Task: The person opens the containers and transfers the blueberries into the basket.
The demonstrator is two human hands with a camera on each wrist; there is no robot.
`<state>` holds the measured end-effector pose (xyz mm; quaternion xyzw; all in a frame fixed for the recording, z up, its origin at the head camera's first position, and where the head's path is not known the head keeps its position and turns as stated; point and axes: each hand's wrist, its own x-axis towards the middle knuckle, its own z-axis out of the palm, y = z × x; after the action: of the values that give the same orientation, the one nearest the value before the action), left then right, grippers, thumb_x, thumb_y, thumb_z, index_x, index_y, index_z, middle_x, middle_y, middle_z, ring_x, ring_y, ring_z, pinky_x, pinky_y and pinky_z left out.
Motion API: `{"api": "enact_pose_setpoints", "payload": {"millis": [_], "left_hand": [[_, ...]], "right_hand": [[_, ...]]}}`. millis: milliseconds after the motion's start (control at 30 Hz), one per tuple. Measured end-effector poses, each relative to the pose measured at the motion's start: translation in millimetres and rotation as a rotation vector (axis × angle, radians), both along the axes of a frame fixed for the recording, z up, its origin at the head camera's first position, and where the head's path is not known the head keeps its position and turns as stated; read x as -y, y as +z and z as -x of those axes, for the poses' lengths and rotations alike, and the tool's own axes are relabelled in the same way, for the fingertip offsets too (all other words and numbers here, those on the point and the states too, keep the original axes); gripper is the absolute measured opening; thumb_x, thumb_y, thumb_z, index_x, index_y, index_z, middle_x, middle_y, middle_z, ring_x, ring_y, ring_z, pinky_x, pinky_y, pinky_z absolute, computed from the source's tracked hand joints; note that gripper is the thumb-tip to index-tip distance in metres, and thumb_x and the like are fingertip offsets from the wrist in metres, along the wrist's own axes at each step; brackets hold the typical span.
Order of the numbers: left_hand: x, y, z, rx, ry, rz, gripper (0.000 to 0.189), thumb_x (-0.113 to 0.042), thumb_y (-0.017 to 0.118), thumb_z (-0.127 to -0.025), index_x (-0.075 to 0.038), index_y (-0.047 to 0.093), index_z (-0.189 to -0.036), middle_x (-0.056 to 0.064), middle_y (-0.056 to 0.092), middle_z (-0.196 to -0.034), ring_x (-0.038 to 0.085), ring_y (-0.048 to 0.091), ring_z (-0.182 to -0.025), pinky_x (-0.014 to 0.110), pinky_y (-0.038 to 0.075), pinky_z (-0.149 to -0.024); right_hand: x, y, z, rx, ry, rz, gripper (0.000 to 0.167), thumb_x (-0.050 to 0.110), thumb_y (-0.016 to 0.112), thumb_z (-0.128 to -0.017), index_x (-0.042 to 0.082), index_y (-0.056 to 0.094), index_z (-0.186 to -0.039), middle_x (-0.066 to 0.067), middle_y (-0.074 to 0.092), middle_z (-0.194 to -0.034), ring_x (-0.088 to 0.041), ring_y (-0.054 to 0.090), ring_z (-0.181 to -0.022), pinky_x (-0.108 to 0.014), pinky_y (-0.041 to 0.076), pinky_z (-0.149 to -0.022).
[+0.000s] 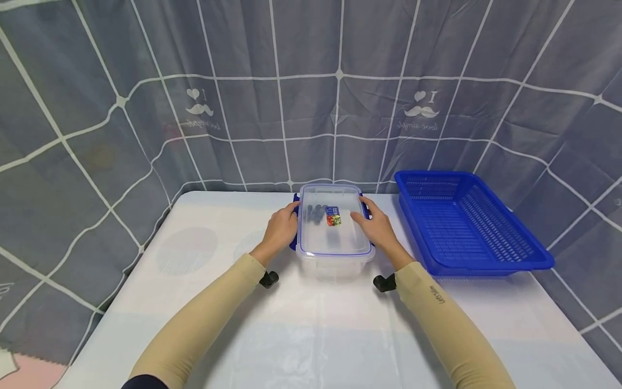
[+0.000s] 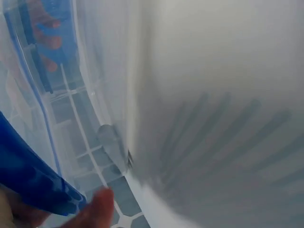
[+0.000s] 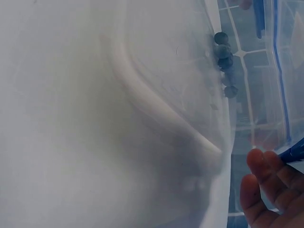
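Observation:
A clear plastic food container (image 1: 335,265) with a blue-edged lid (image 1: 316,240) and a small printed label (image 1: 333,216) stands on the table in front of me. Several small dark round things (image 3: 224,51) show through its wall. My left hand (image 1: 279,229) holds the container's left side, at the blue side latch (image 1: 293,244), which sticks outward; a fingertip lies by the latch's edge in the left wrist view. On the opposite side, my right hand (image 1: 380,229) grips the edge, thumb on top of the lid and curled fingers beside the right latch (image 3: 295,152).
A blue plastic basket (image 1: 427,259) with slotted walls stands to the right of the container. A pale patterned cloth covers the table (image 1: 291,340). Behind it and at both sides hangs a grey curtain (image 1: 311,108) with white grid lines.

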<state>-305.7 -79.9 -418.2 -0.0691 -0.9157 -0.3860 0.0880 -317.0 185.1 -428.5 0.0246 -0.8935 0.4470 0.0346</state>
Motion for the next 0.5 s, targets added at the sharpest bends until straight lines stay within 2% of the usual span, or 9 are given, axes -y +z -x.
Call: {"api": "enact_pose_setpoints", "payload": {"millis": [133,300,400,500], "left_hand": [[-1.7,2.8,-2.2,-0.013,0.023,0.036,0.046,-0.026,0.039,-0.107,-0.009,0.051,-0.148,0.019,0.055,-0.143,0.038,0.051,-0.134,0.053,0.040,-0.112],[-11.2,9.7,-5.4,-0.010,-0.021,0.057,0.051,-0.035,0.043,-0.106,-0.011,0.048,-0.150,0.016,0.048,-0.151,0.038,0.043,-0.141,0.054,0.034,-0.117],[-16.7,9.8,-5.6,0.013,-0.042,0.061,0.053,-0.037,0.043,-0.105,-0.013,0.045,-0.153,0.015,0.047,-0.153,0.038,0.043,-0.142,0.054,0.034,-0.117],[-19.5,7.3,-4.6,0.034,-0.035,0.071,0.054,-0.037,0.044,-0.105,-0.014,0.043,-0.154,0.014,0.048,-0.152,0.037,0.044,-0.141,0.053,0.035,-0.117]], "right_hand": [[2.6,-1.6,-0.8,0.013,-0.004,0.005,0.068,0.049,0.058,-0.099,0.027,0.033,-0.158,-0.022,0.047,-0.151,-0.040,0.049,-0.135,-0.056,0.044,-0.107],[2.1,-0.5,-0.8,0.002,-0.014,0.008,0.068,0.047,0.058,-0.099,0.025,0.033,-0.159,-0.023,0.048,-0.150,-0.040,0.050,-0.133,-0.056,0.045,-0.106],[1.5,0.5,0.0,-0.007,-0.015,0.010,0.068,0.047,0.058,-0.099,0.025,0.034,-0.158,-0.022,0.048,-0.150,-0.040,0.051,-0.133,-0.056,0.045,-0.106],[1.8,0.9,0.5,-0.003,-0.015,0.015,0.068,0.048,0.059,-0.099,0.025,0.034,-0.158,-0.022,0.048,-0.150,-0.040,0.051,-0.133,-0.055,0.046,-0.105]]}}
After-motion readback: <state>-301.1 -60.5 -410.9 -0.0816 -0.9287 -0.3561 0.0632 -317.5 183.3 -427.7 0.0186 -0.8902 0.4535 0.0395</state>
